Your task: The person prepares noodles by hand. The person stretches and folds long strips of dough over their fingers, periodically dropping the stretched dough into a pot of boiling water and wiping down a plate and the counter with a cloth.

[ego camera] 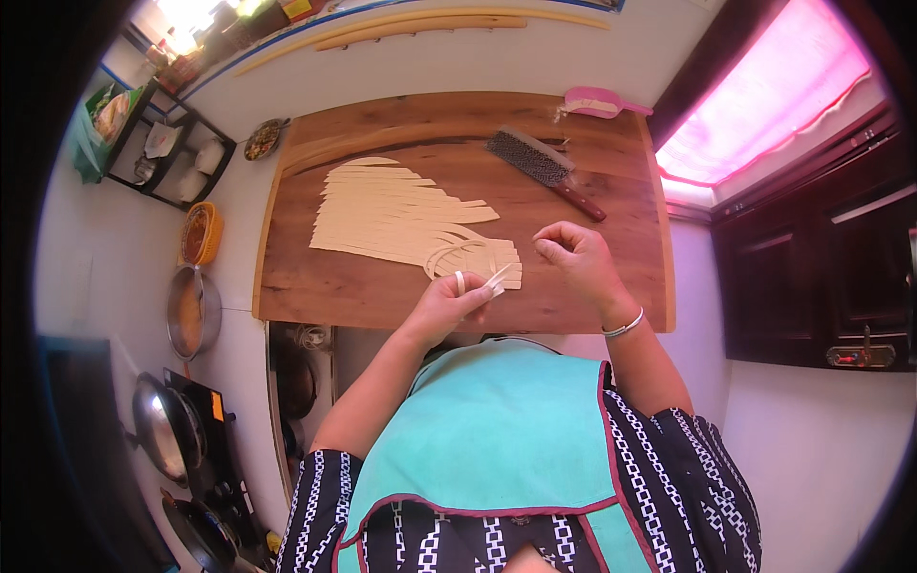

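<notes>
My left hand (458, 301) is near the board's front edge, its fingers closed on the ends of some dough strips (501, 278) that loop back over the others. Behind it, many flat, pale dough strips (380, 211) lie side by side on a wooden board (401, 308). To the right, my right hand (573, 254) hovers over the board with thumb and forefinger pinched together; whether a bit of dough is between them cannot be told. A cleaver with a dark, patterned blade (530, 156) and a wooden handle lies beyond my right hand.
A pink scoop with flour (593, 104) rests at the board's back right corner. Left of the board are a bowl of chopped food (263, 140), a yellow basket (208, 233), a metal pot (193, 315) and a wok (159, 430). Wooden rolling pins (430, 27) lie along the back.
</notes>
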